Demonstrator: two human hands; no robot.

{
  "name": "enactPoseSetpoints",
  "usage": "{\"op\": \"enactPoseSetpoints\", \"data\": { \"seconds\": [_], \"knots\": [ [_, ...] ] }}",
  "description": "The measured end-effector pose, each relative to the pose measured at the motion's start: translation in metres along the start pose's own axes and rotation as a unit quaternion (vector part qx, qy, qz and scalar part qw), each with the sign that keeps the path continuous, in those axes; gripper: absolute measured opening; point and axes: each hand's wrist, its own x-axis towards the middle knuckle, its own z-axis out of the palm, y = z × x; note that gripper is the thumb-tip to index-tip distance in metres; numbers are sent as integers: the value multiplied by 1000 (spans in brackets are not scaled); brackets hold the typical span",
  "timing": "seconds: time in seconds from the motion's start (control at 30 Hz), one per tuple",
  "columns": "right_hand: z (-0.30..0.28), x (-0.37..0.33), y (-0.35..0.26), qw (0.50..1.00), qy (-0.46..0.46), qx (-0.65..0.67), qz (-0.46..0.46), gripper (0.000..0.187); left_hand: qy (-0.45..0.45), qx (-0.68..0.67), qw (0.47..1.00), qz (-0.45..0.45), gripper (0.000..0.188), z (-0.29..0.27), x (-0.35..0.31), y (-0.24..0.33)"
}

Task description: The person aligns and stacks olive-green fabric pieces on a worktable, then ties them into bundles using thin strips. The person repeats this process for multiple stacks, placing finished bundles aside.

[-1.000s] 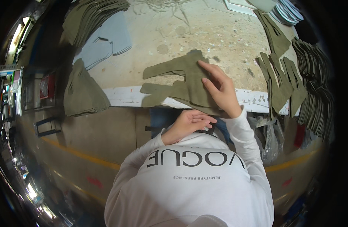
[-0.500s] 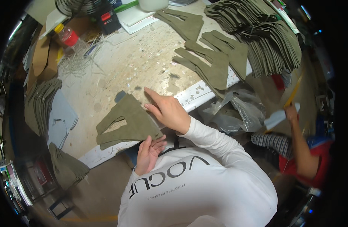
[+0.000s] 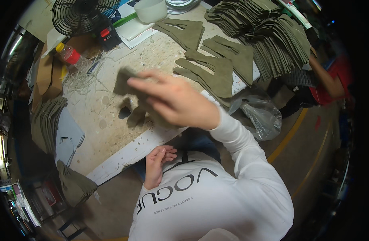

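Observation:
My right hand (image 3: pixel 180 98), smeared by motion, is over the table (image 3: pixel 108 132) with an olive suede-like cut piece (image 3: pixel 123 82) in its grip. The piece is lifted and bent, and its parts show left of the fingers and below the palm. Nothing shows in my left hand (image 3: pixel 160 158), which rests before my shirt just off the table's near edge, fingers loosely curled and partly stretched. To the right of my right hand lie several flat olive pieces with slots, among them a notched one (image 3: pixel 220 74) near the table edge.
Thick olive stacks (image 3: pixel 277 44) fill the far right. At the left are another olive stack (image 3: pixel 48 124) and pale grey pieces (image 3: pixel 68 130). A fan (image 3: pixel 82 16), a bottle (image 3: pixel 70 54), a white tub (image 3: pixel 150 10) and a plastic bag (image 3: pixel 258 114) surround the work area. A co-worker (image 3: pixel 333 84) is at right.
My right hand has picked the olive piece up from the near table edge and moved it away from me. My left hand has come off the piece and stays near my body.

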Motion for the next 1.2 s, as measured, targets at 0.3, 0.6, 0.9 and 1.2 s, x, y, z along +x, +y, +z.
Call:
{"op": "enactPoseSetpoints", "data": {
  "seconds": [0.3,0.6,0.9,1.2],
  "knots": [
    [-75,-121,106,908,241,-94,330,46,3,26,1000,4,29,2,3,1],
    [-89,-135,120,921,231,-79,304,47,40,150,984,88,39,-60,-82,52],
    [-81,-92,92,874,99,-421,222,54,629,-202,664,350,41,-211,-229,3],
    [-49,-103,138,835,-59,-492,238,57,551,-401,622,386,105,-189,-157,33]
  ]
}}
